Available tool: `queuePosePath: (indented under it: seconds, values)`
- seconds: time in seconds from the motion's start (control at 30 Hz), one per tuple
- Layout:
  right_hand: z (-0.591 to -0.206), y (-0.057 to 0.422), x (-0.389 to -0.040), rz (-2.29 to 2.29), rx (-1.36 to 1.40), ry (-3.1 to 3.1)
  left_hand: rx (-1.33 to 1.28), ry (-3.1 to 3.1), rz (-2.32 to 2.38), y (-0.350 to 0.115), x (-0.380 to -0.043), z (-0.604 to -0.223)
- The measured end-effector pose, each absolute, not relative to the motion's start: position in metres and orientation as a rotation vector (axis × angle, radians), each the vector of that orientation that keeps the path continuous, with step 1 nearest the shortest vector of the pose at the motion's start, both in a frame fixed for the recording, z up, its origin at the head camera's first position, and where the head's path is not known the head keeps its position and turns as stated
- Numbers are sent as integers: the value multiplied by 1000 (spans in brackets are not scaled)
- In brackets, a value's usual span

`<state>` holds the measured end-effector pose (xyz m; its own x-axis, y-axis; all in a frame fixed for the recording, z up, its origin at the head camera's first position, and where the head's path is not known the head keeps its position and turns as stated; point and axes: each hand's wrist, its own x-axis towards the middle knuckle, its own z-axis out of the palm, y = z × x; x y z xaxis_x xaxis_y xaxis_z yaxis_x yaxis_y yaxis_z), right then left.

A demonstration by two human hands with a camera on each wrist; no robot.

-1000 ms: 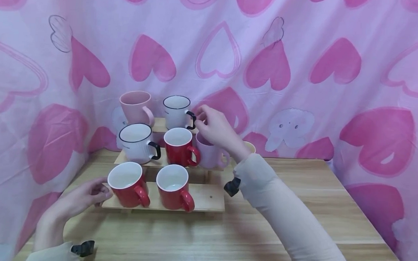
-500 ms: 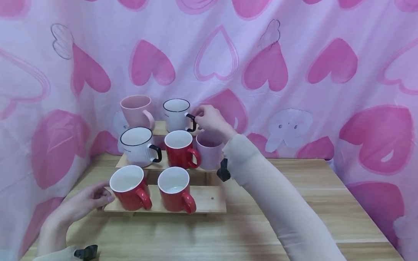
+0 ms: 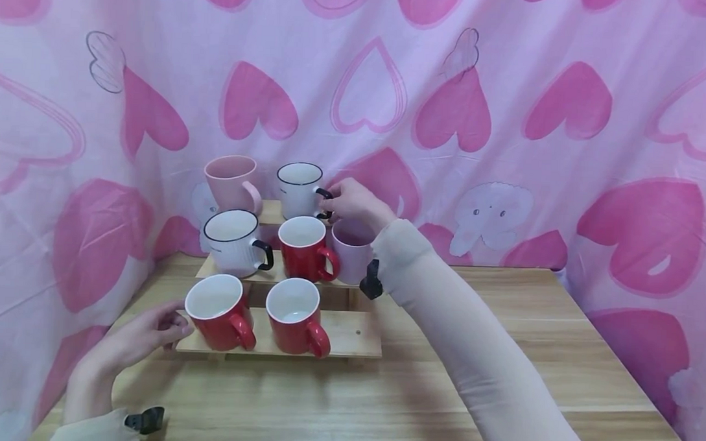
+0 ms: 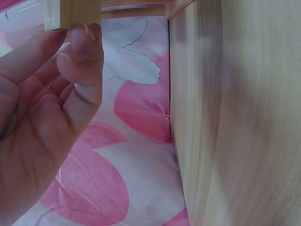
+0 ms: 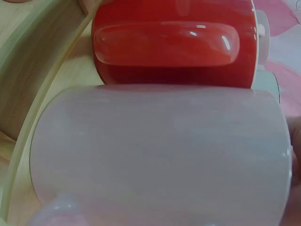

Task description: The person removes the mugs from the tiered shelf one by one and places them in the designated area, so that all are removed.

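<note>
On the top tier of a three-tier wooden shelf (image 3: 349, 334) stands a white mug (image 3: 295, 199) with a black rim and black handle. My right hand (image 3: 358, 201) pinches that handle from the right; in the right wrist view a lilac mug (image 5: 160, 150) hides most of the fingers. At the lower left, my left hand (image 3: 141, 336) grips the end of the shelf's lowest board. In the left wrist view its fingertips lie against the pale board end (image 4: 77, 14). A pink mug (image 3: 228, 184) shares the top tier.
The middle tier bears another black-rimmed white mug (image 3: 231, 249), a red mug (image 3: 299, 261) and the lilac mug. Two red mugs, a left one (image 3: 212, 326) and a right one (image 3: 287, 332), stand on the lowest tier. A heart-patterned curtain (image 3: 312, 63) hangs behind the wooden table (image 3: 470, 380).
My right hand has come lower and closed in on the black handle, and the sleeve has shifted left, now covering the lilac mug's handle and a yellow rim seen earlier. My left hand stays put.
</note>
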<state>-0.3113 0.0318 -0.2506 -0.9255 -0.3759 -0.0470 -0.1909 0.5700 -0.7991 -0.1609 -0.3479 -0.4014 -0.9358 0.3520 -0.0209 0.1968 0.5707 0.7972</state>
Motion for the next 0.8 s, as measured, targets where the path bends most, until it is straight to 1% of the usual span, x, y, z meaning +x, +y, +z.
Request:
queuePosePath:
  seconds: [0.17,0.43,0.5,0.67,0.8]
  values:
    - [-253,29,-312,-1295,-368,2665,424,2625,1291,-348,-160,-403]
    - [-251,30,-317,-1494,-528,2675,428,2619,1316,-345,-160,-405]
    - [-249,32,-317,-1540,-515,2675,422,2618,1307,-346,-159,-405]
    - [-245,38,-313,-1833,-417,2515,412,2602,1292,-349,-158,-403]
    - [-239,49,-309,-1926,-464,2570,420,2602,1307,-349,-159,-401]
